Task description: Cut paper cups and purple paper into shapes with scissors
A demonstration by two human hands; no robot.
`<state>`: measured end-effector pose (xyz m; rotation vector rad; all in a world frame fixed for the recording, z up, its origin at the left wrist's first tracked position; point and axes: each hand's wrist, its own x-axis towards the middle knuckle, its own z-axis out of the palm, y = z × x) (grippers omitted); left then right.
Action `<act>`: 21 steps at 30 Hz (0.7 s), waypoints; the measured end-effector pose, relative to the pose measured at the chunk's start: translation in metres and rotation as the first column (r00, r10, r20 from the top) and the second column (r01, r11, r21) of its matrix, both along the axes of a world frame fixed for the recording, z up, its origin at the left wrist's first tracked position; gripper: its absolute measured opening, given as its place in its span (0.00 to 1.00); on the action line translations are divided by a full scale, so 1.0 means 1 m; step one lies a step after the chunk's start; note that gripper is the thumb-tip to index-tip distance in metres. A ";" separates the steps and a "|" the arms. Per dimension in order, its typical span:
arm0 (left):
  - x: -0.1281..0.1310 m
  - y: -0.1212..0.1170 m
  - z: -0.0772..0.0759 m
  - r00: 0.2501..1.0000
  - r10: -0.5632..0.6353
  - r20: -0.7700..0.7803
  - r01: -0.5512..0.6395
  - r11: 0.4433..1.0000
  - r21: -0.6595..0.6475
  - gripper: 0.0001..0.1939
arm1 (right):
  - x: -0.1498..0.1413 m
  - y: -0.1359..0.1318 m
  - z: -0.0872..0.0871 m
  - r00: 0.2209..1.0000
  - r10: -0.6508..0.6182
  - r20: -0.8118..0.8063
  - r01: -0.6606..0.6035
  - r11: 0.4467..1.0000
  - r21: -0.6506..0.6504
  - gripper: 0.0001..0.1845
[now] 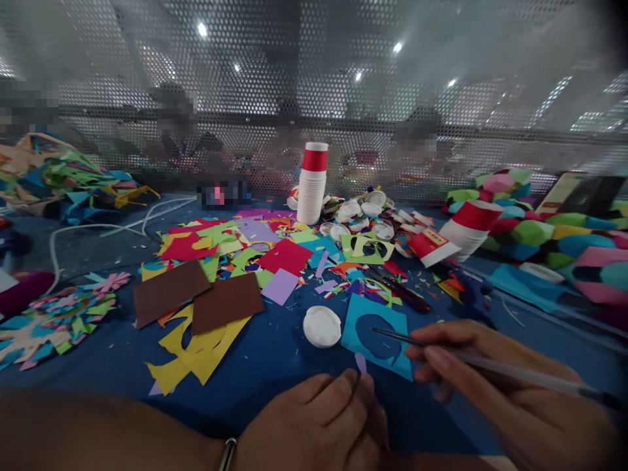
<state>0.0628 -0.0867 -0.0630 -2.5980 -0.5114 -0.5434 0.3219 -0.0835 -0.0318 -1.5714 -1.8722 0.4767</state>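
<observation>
My left hand [318,422] is closed near the front edge, its fingers curled together. A small purple paper strip [361,363] sticks out from between its fingertips. My right hand [515,399] grips a slim pen-like tool [505,368] with a dark, thin tip and a translucent shaft; its exact kind is unclear. The tool's tip is over the round hole in a blue paper square [352,327], and the fingers are by the square's right edge. To the left of the blue square lies a white round paper disc [322,326] with a raised rim.
Coloured paper scraps [230,245], brown sheets [228,302] and yellow cut-outs [203,356] cover the left and middle. A paper cup stack [311,190] stands behind; another stack [471,229] leans at right. Dark-handled scissors [407,293] lie among scraps. A white cable [98,227] crosses the left.
</observation>
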 end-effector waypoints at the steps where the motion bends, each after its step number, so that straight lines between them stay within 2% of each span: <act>1: 0.000 0.002 0.001 1.000 -0.003 0.002 0.003 1.000 -0.009 0.14 | -0.006 0.000 0.002 0.999 -0.007 -0.043 0.007 1.000 0.015 0.08; 5: 0.003 0.008 0.004 1.000 0.002 0.010 -0.002 1.000 -0.027 0.15 | -0.022 0.006 0.007 0.986 0.095 -0.135 -0.098 0.995 -0.016 0.07; 9: 0.005 0.014 0.001 1.000 0.012 0.005 -0.012 1.000 -0.012 0.16 | -0.023 0.008 -0.003 0.972 0.073 -0.222 -0.099 0.989 -0.107 0.08; 12: 0.005 0.018 -0.003 1.000 0.016 -0.007 -0.016 1.000 -0.014 0.16 | -0.021 0.013 -0.010 0.968 0.093 -0.233 -0.132 0.979 -0.154 0.08; 15: 0.008 0.024 -0.006 1.000 0.009 -0.014 -0.009 1.000 -0.001 0.16 | -0.023 0.020 -0.008 0.976 0.131 -0.177 -0.161 0.973 -0.166 0.07; 18: 0.011 0.029 -0.004 1.000 -0.007 -0.024 0.007 1.000 0.019 0.15 | -0.029 0.024 -0.003 0.993 0.082 -0.089 -0.096 0.981 -0.170 0.06; 21: 0.010 0.026 0.006 0.998 -0.039 -0.053 0.035 0.996 -0.083 0.15 | -0.034 0.023 -0.001 0.997 0.007 -0.072 -0.019 0.985 -0.172 0.07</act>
